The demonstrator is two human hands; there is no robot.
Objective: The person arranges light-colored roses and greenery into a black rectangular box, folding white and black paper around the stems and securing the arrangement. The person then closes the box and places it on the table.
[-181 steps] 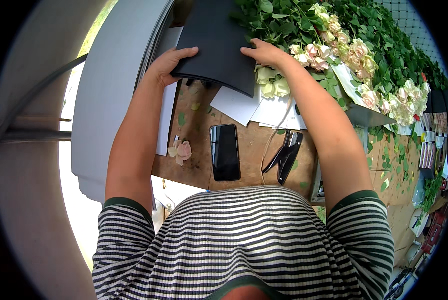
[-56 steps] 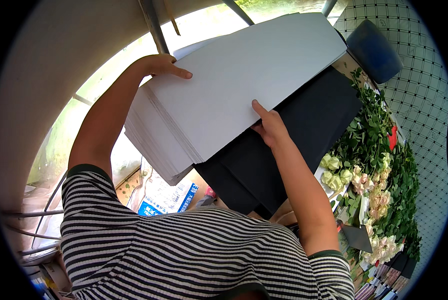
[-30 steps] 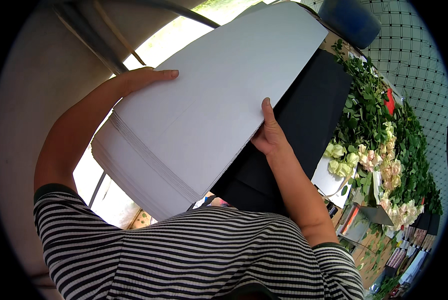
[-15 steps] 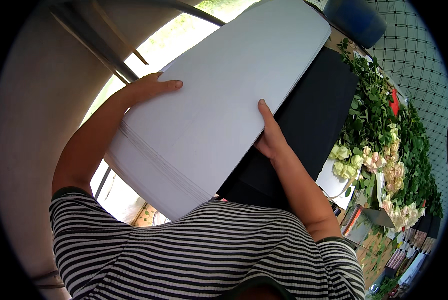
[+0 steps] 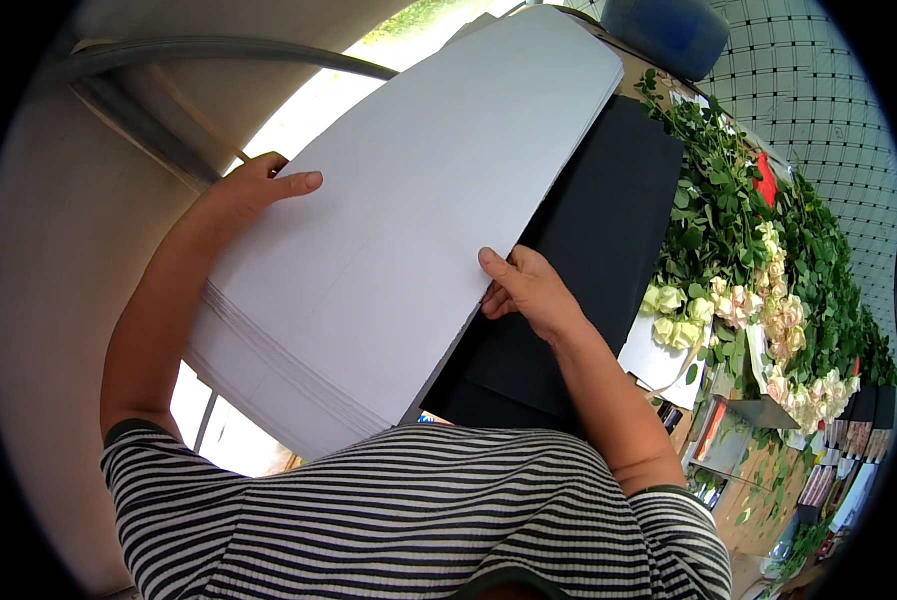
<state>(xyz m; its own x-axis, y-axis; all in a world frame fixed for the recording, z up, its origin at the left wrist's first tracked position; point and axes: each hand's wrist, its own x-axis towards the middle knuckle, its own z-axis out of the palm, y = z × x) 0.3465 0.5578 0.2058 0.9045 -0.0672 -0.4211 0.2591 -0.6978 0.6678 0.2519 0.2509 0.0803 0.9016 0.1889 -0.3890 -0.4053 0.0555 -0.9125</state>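
A thick stack of large white paper sheets [image 5: 398, 180] lies slantwise in front of me, its layered edges stepped at the lower left. At its left edge my left hand [image 5: 258, 190] grips the stack, thumb on top and the other fingers hidden behind the edge. My right hand [image 5: 528, 290] pinches the right edge, with the thumb on the top sheet and the fingers curled at the rim. Black sheets [image 5: 608, 230] lie to the right, partly beneath the white stack and behind my right hand.
Right of the black sheets, cut roses [image 5: 683, 315] in pale green, cream and pink lie with leafy stems [image 5: 718, 170]. A blue barrel [image 5: 665, 35] stands at the far right. Metal bars [image 5: 228, 50] run along the left wall. Scattered leaves lie on a wooden surface [image 5: 753, 500] at lower right.
The white stack and both hands have shifted left in view. My right hand has slid nearer along the right edge, and its fingers now show curled there.
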